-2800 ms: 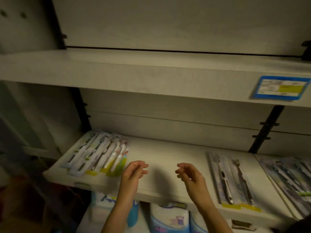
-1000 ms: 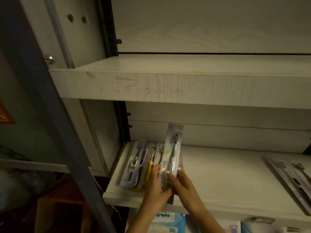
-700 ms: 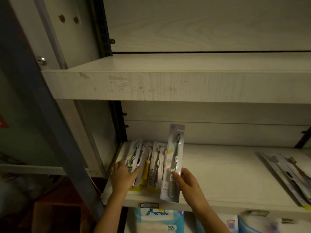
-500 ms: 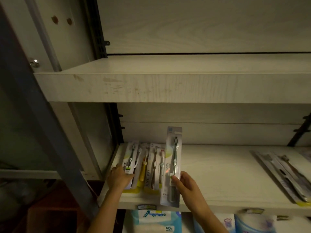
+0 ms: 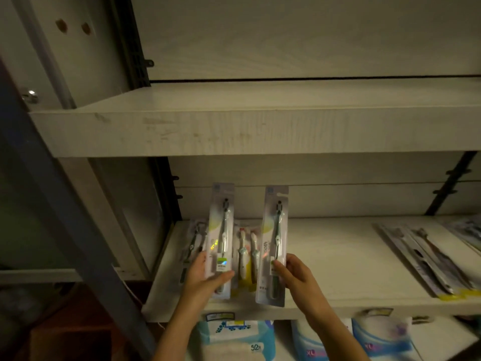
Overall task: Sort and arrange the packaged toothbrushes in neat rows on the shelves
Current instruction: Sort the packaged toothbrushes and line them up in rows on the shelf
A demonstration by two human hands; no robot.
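I hold two packaged toothbrushes upright over the left end of the middle shelf (image 5: pixel 338 256). My left hand (image 5: pixel 205 276) grips the lower part of one pack (image 5: pixel 221 230), a pale card with a dark-handled brush. My right hand (image 5: pixel 294 274) grips a matching pack (image 5: pixel 274 238) just to the right of it. Between and behind them, several more toothbrush packs (image 5: pixel 247 256) lie flat on the shelf, some with yellow card at the bottom. One dark-brush pack (image 5: pixel 191 248) lies at the far left, partly hidden by my left hand.
Another group of flat toothbrush packs (image 5: pixel 426 259) lies at the right end of the same shelf. The upper shelf (image 5: pixel 234 131) overhangs just above. Blue and white soft packs (image 5: pixel 234 340) sit on the shelf below. A dark metal post (image 5: pixel 65 204) slants at the left.
My left hand has lifted a second pack upright off the pile at the left. My right hand still holds its pack, now a little further right and apart from the other.
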